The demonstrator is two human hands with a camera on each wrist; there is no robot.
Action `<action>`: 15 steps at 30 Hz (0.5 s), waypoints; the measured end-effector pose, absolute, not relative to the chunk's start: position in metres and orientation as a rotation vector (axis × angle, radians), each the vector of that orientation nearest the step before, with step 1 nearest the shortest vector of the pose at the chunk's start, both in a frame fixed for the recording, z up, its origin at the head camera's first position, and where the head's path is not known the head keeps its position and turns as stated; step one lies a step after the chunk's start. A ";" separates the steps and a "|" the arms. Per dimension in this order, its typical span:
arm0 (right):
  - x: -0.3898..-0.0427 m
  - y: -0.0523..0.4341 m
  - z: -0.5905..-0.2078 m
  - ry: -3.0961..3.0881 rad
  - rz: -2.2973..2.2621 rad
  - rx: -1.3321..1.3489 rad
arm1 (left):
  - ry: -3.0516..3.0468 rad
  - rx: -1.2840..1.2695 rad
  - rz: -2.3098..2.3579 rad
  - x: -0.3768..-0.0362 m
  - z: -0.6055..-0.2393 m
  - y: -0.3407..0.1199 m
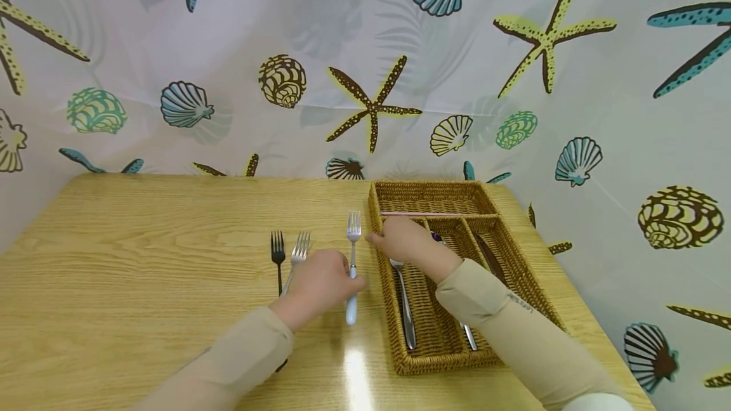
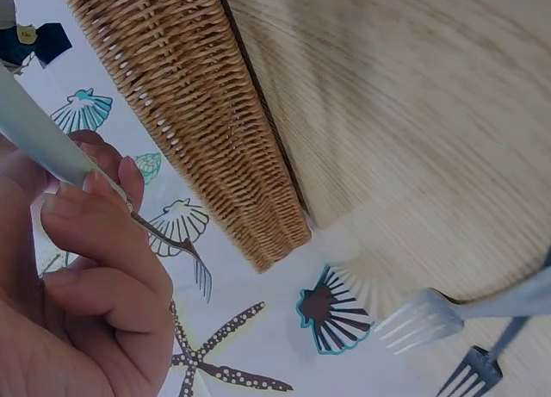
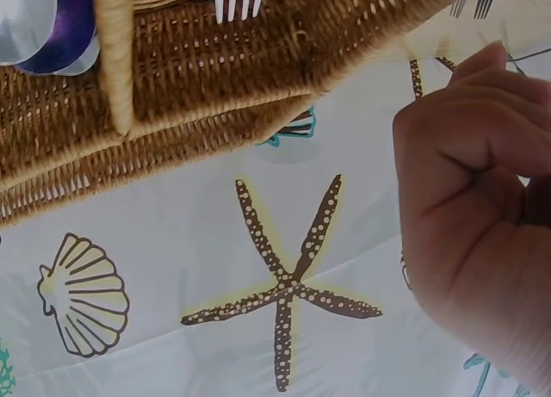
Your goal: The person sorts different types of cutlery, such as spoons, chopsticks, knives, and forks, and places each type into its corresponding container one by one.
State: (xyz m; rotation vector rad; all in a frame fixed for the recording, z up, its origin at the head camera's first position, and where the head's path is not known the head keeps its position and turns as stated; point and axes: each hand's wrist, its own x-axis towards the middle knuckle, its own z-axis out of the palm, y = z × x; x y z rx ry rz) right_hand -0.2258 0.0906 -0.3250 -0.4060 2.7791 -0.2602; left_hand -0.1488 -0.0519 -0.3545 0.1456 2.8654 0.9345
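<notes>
In the head view my left hand [image 1: 320,287] pinches a fork [image 1: 351,309] by its pale blue-white handle, tines pointing away, just left of the wicker tray [image 1: 400,360]. The left wrist view shows the handle [image 2: 52,139] between thumb and fingers. Beside that hand, a black fork [image 1: 277,247] and a silver fork [image 1: 300,248] lie on the table, partly hidden by it. My right hand [image 1: 408,243] hovers over the tray's left side with loosely bent fingers and nothing visible in them. Below it, a silver fork [image 1: 406,309] lies in the left compartment.
The middle compartment holds spoon-like cutlery with a silver handle [image 1: 468,337] and a purple piece [image 3: 73,27]. A dark knife [image 1: 491,257] lies in the right compartment. A thin pink stick [image 1: 422,214] lies in the back one. A patterned cloth [image 1: 228,49] hangs behind the table [image 1: 143,271].
</notes>
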 end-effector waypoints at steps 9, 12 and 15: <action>-0.217 0.083 -0.329 2.739 -0.310 -0.462 | 2.898 0.294 0.944 -0.149 -0.355 -0.032; -0.217 0.082 -0.330 2.754 -0.318 -0.456 | 2.895 0.322 0.976 -0.148 -0.356 -0.027; -0.218 0.084 -0.331 2.759 -0.322 -0.462 | 2.885 0.328 1.019 -0.149 -0.358 -0.023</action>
